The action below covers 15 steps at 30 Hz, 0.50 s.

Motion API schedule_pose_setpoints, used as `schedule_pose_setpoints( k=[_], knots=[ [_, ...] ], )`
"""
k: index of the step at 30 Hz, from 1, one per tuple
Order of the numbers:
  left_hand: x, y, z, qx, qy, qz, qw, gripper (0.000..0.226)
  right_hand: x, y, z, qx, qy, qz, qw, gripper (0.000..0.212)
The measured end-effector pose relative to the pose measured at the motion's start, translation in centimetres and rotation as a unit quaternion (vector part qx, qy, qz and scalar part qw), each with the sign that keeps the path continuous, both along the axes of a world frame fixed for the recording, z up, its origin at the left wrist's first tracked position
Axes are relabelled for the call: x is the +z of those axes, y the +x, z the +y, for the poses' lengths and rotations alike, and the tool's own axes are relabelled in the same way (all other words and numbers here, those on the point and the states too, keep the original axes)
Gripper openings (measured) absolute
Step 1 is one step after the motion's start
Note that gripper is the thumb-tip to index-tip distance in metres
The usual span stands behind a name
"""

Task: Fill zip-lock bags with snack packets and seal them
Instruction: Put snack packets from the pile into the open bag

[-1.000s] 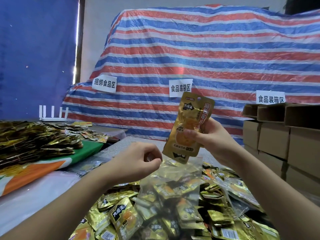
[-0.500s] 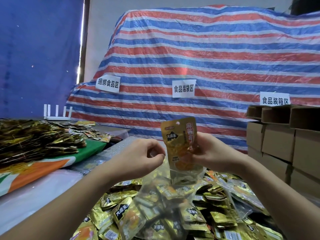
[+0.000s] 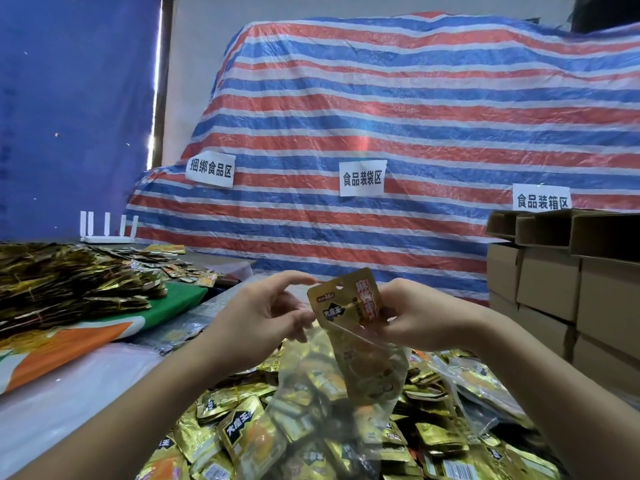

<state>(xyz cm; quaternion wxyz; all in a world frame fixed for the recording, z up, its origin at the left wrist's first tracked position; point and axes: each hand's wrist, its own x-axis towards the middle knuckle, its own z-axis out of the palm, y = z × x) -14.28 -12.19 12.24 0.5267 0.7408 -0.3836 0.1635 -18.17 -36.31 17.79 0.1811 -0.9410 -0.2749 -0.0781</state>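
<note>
- Two hands on the job: the right hand (image 3: 412, 318) pinches the upper edge of a gold packet (image 3: 346, 306), fingers curled round it, and the packet sits about halfway down in the mouth of a clear bag (image 3: 339, 386).
- Left hand (image 3: 266, 317) has a loose grip on the bag's rim on its side, thumb and fingers holding the mouth apart, index finger stretched out over the top.
- Handling guess: the packet looks light, flat and foil-slick, so best held by its stiff top seam, as it is now. The bag is thin, floppy film that will probably fold shut if the rim gets let go, so hold it right at the zip strip.
- Underneath is a big pile (image 3: 311, 438) of the same gold packets on the worktop, with what look like filled bags off to the right.
- Room: striped tarp (image 3: 381, 116) behind with white paper signs, boxes (image 3: 561, 282) stacked on the right, a white router (image 3: 107, 230) and more gold packets heaped on the left.
</note>
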Motion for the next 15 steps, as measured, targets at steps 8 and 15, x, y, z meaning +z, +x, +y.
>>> schedule_pose_setpoints(
  k=[8,15],
  knots=[
    [-0.5,0.0,-0.8,0.005,-0.019,0.013,1.000,0.030,1.0,-0.5,1.3,-0.043,-0.156,0.047,0.986,0.018],
    [0.3,-0.5,-2.6,0.025,-0.017,-0.014,0.999,0.028,1.2,0.1,2.9,-0.072,-0.273,0.077,0.956,0.008]
  ],
)
